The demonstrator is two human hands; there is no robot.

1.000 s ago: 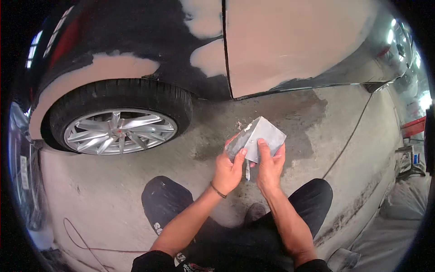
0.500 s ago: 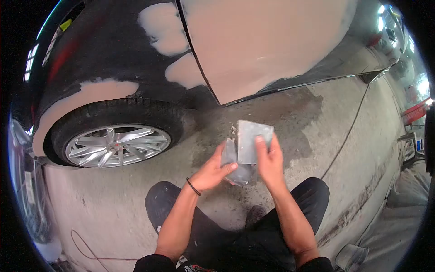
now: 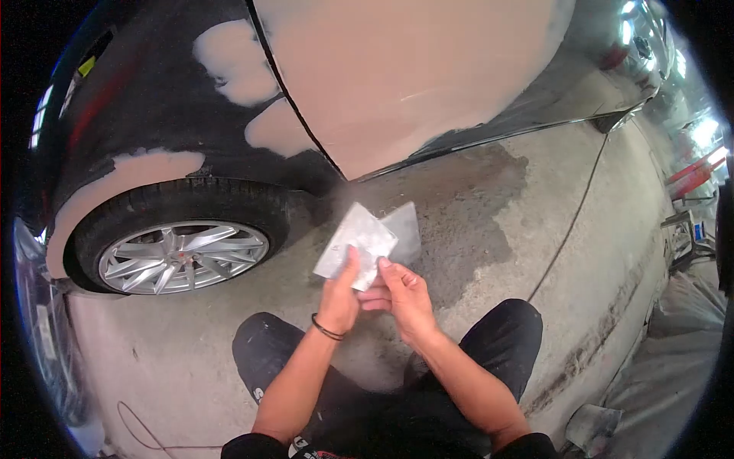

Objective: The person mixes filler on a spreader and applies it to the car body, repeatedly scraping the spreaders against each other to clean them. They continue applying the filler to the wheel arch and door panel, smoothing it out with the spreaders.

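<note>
Two flat grey-white sheets are between my hands, above the concrete floor. My left hand [image 3: 339, 300] holds the lighter sheet [image 3: 355, 241], its thumb lying across the front. Behind it and to the right, a darker grey sheet [image 3: 405, 232] shows partly. My right hand [image 3: 403, 297] has thumb and fingertips pinched at the lower right edge of the sheets; which one it grips is unclear. Beyond my hands is a dark car body [image 3: 176, 92] with pinkish filler [image 3: 405, 76] over its door and smaller patches near the wheel arch.
The car's silver wheel [image 3: 183, 258] is at the left. A thin cable [image 3: 569, 229] runs along the concrete floor [image 3: 474, 283] at the right, and another curls at the lower left. Plastic sheeting [image 3: 673, 344] and a red object [image 3: 692, 177] are at the far right.
My hands have moved left and closer together. The sheets, earlier side by side, now overlap and are tilted, with the lighter one in front. The view has shifted slightly.
</note>
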